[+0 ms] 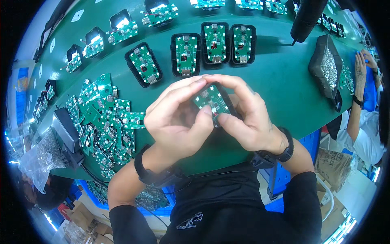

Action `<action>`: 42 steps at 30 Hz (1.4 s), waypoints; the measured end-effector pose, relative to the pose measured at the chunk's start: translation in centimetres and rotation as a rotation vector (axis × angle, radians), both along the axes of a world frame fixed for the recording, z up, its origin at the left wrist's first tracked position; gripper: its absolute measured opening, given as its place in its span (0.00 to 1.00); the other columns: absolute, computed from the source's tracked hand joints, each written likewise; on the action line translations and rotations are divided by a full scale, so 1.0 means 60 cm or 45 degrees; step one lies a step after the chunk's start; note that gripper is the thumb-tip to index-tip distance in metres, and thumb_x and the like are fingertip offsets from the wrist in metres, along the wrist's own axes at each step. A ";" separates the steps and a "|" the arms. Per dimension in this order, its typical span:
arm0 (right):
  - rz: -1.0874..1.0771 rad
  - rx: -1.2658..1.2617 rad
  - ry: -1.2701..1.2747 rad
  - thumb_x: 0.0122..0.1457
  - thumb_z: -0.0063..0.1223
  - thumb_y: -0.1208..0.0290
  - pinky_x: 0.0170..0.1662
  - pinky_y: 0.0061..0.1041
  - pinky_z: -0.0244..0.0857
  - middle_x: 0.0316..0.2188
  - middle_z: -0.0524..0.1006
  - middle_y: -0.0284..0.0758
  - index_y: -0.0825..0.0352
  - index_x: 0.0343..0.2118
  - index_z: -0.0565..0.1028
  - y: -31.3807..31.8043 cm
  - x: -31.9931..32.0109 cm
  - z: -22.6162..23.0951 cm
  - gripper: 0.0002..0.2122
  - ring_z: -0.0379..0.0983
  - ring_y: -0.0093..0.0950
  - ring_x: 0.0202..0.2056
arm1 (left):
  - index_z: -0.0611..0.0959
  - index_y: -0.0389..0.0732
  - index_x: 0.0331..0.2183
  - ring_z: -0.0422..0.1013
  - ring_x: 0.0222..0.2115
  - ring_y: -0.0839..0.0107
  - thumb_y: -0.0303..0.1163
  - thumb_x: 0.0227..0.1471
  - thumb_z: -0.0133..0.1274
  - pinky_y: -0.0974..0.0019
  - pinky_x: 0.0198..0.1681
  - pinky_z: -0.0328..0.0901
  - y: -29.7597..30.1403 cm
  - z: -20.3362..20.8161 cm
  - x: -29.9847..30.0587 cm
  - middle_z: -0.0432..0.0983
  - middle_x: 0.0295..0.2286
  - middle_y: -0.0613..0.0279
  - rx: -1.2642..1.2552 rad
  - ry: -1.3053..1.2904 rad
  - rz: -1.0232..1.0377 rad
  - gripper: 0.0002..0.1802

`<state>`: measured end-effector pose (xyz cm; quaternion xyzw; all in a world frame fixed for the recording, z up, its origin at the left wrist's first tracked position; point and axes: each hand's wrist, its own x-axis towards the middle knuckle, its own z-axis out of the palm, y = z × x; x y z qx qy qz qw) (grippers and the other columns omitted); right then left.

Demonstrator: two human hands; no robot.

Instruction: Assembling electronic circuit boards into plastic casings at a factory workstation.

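Both hands hold one black plastic casing with a green circuit board (212, 97) seated in it, above the near middle of the table. My left hand (172, 118) wraps the casing's left side, its thumb on the board. From the right, my right hand (250, 114) curls round the casing, and its thumb presses near the board's lower end. The fingers hide much of the casing's edges. Just beyond the hands stand several casings with boards inside, among them a tilted casing (144, 65) and an upright casing (185, 55).
A heap of loose circuit boards (107, 126) lies by my left forearm. A black tray of small screws (328, 69) sits at the right, near a co-worker's hand (360, 67). A black electric screwdriver (308, 20) hangs over the far right. More boards leaning on casings line the far edge.
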<state>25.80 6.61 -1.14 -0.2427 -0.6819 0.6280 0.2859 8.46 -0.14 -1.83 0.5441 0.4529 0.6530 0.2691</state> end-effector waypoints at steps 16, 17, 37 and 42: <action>-0.436 0.138 0.115 0.60 0.52 0.77 0.28 0.18 0.63 0.27 0.81 0.33 0.70 0.67 0.63 0.009 0.016 0.003 0.30 0.72 0.15 0.23 | 0.80 0.21 0.51 0.78 0.50 0.55 0.13 0.49 0.56 0.60 0.55 0.71 -0.001 0.011 -0.015 0.76 0.52 0.35 -0.003 0.199 0.005 0.25; -0.478 0.167 0.120 0.61 0.52 0.77 0.28 0.18 0.63 0.27 0.81 0.33 0.70 0.67 0.63 0.013 0.022 0.009 0.29 0.72 0.15 0.23 | 0.73 0.22 0.58 0.79 0.48 0.57 0.18 0.48 0.62 0.63 0.50 0.74 -0.005 -0.001 -0.014 0.71 0.57 0.35 0.015 0.171 -0.020 0.34; -0.669 0.670 -0.971 0.56 0.60 0.61 0.34 0.39 0.74 0.21 0.81 0.38 0.68 0.53 0.77 0.140 0.089 0.040 0.23 0.81 0.40 0.25 | 0.81 0.32 0.44 0.76 0.31 0.70 0.23 0.46 0.62 0.70 0.37 0.69 -0.012 0.014 0.005 0.83 0.35 0.54 -0.149 0.298 -0.113 0.19; -0.482 0.704 -0.889 0.59 0.58 0.62 0.32 0.39 0.72 0.22 0.80 0.38 0.71 0.56 0.76 0.161 0.085 0.043 0.25 0.80 0.39 0.26 | 0.81 0.32 0.43 0.77 0.32 0.69 0.23 0.46 0.63 0.69 0.35 0.68 -0.013 0.015 -0.007 0.83 0.35 0.54 -0.153 0.359 -0.094 0.19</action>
